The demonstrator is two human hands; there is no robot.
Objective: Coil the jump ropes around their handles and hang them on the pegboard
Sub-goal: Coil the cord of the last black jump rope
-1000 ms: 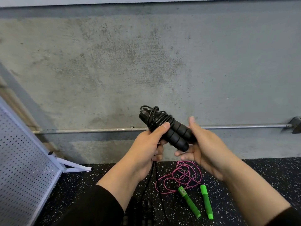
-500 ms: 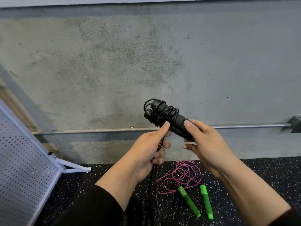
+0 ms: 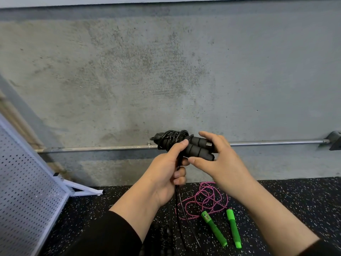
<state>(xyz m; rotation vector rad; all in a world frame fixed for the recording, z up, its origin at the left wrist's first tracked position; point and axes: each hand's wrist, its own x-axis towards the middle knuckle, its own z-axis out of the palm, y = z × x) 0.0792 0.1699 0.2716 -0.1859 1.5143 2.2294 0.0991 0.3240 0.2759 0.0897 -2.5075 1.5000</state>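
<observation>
Illumination is even, diffuse and moderately bright; no glare is present. The concrete wall (image 3: 166,71) shows soft tonal mottling and a darker band along its top. Wide-angle distortion bows the wall's upper edge and the pegboard (image 3: 24,191). The foreground sleeve (image 3: 103,237) appears slightly soft.

We have one wide-angle view, worn on the head, looking forward and down. It faces a concrete wall (image 3: 166,71) with a metal pipe (image 3: 276,143) along it, close enough that both forearms fill the lower frame above the speckled floor (image 3: 295,200); a pegboard (image 3: 24,191) edges in at left.
</observation>
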